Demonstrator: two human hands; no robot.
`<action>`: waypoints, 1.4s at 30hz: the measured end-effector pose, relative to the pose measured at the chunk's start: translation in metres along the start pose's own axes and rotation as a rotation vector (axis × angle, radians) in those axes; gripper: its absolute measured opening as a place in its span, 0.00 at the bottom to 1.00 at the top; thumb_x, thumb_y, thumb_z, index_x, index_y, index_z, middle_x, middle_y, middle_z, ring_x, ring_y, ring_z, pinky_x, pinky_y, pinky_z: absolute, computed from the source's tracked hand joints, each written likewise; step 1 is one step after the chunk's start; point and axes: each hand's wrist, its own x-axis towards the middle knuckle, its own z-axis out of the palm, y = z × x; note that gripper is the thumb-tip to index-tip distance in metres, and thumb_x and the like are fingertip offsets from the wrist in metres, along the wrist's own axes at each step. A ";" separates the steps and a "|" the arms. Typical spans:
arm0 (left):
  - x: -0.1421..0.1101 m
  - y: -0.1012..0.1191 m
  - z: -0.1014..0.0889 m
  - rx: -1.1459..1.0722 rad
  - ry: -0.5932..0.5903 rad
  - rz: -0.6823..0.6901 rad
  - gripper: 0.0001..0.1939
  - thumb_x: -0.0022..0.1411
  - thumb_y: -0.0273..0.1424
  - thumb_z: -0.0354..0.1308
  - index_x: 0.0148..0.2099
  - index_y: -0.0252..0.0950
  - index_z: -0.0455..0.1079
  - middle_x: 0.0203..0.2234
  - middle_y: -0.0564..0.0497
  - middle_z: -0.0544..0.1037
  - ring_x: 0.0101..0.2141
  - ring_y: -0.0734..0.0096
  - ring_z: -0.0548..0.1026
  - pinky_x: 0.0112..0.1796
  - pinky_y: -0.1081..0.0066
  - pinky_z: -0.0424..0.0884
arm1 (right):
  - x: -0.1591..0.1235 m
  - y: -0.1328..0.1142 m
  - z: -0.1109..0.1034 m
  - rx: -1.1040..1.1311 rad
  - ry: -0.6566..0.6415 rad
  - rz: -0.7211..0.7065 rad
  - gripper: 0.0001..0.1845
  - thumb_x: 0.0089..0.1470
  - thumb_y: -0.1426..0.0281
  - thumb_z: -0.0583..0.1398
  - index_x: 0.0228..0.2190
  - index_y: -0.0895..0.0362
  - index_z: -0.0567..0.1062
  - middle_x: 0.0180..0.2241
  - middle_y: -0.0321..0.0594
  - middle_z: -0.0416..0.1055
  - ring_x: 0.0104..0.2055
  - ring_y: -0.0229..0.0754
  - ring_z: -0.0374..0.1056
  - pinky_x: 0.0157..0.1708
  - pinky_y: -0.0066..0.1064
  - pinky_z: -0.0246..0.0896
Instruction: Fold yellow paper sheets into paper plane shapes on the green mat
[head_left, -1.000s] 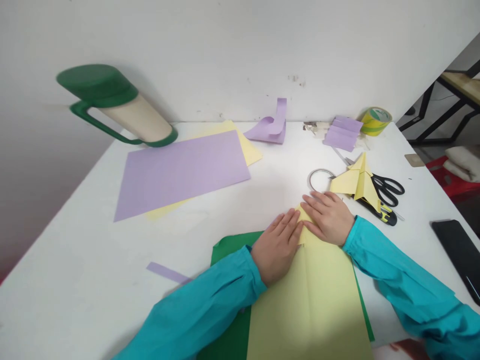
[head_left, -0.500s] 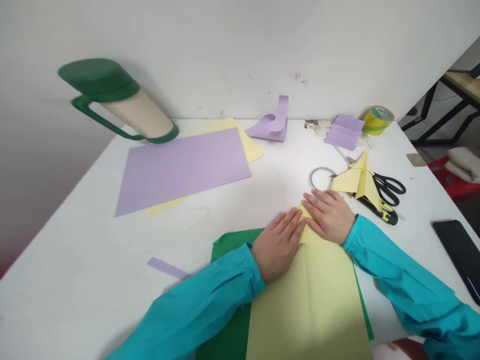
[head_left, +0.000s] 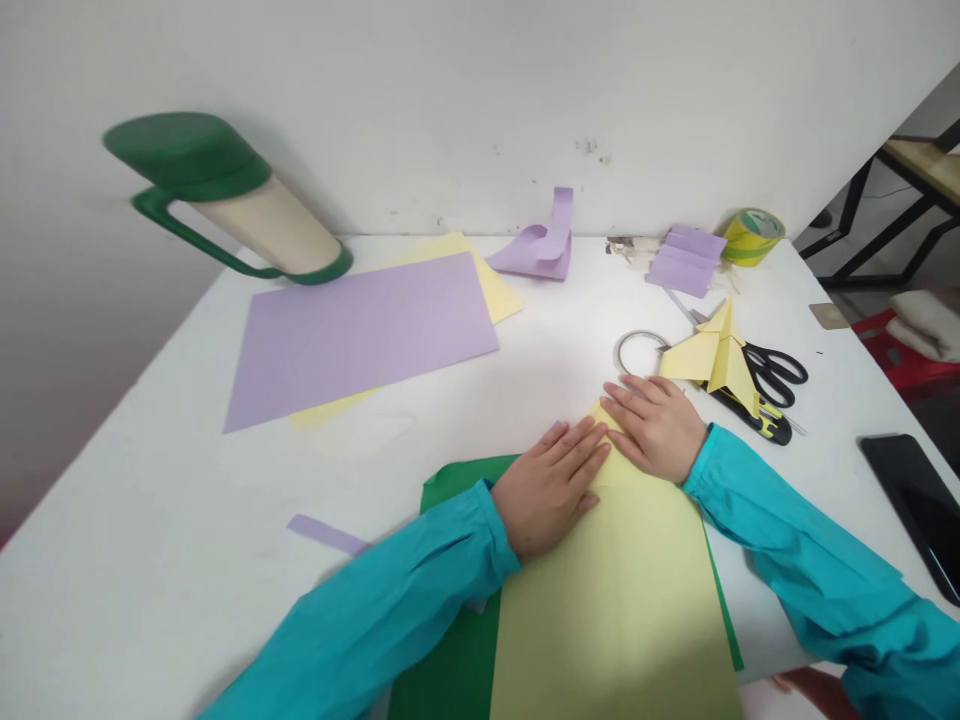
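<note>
A large yellow sheet of paper (head_left: 615, 600) with a folded, pointed far end lies over a green sheet (head_left: 454, 670). My left hand (head_left: 551, 490) presses flat on the left side of the fold, fingers stretched out and thumb apart. On the right side of the same fold, my right hand (head_left: 652, 425) lies flat with its fingers spread. The fingertips of both hands come close together near the tip and hide part of it. Just beyond my right hand is a yellow paper plane (head_left: 712, 358), resting on black-handled scissors (head_left: 776, 375) and a black-and-yellow utility knife (head_left: 772, 425).
Purple paper (head_left: 360, 335) covers yellow paper at the back left, beside a green-and-cream jug (head_left: 262, 220). A curled purple piece (head_left: 536, 255), folded purple paper (head_left: 686, 260) and tape (head_left: 752, 237) line the wall. A tape ring (head_left: 619, 350), phone (head_left: 911, 510) and purple strip (head_left: 326, 533) lie around.
My left hand has shifted slightly on the fold, and its thumb now shows apart from the fingers. My right hand stays in nearly the same place. The view has moved a little.
</note>
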 end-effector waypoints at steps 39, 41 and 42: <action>-0.009 -0.006 0.000 -0.140 0.021 0.025 0.36 0.65 0.46 0.47 0.65 0.27 0.48 0.64 0.30 0.51 0.64 0.44 0.44 0.59 0.46 0.50 | -0.003 0.004 0.001 0.014 0.025 -0.029 0.20 0.61 0.63 0.53 0.49 0.59 0.73 0.53 0.44 0.70 0.57 0.53 0.60 0.52 0.46 0.53; -0.007 -0.009 -0.007 -0.186 0.005 0.014 0.42 0.62 0.50 0.49 0.66 0.24 0.46 0.63 0.30 0.52 0.64 0.45 0.47 0.59 0.48 0.52 | -0.003 0.004 0.001 0.016 0.020 -0.025 0.20 0.61 0.62 0.53 0.49 0.59 0.73 0.53 0.45 0.70 0.57 0.53 0.60 0.52 0.46 0.53; -0.005 -0.012 -0.010 -0.214 -0.004 0.014 0.44 0.60 0.52 0.50 0.66 0.24 0.47 0.63 0.30 0.54 0.63 0.45 0.50 0.58 0.48 0.54 | -0.003 0.004 0.001 0.020 0.018 -0.021 0.20 0.61 0.62 0.53 0.49 0.59 0.73 0.53 0.45 0.69 0.57 0.53 0.60 0.52 0.46 0.53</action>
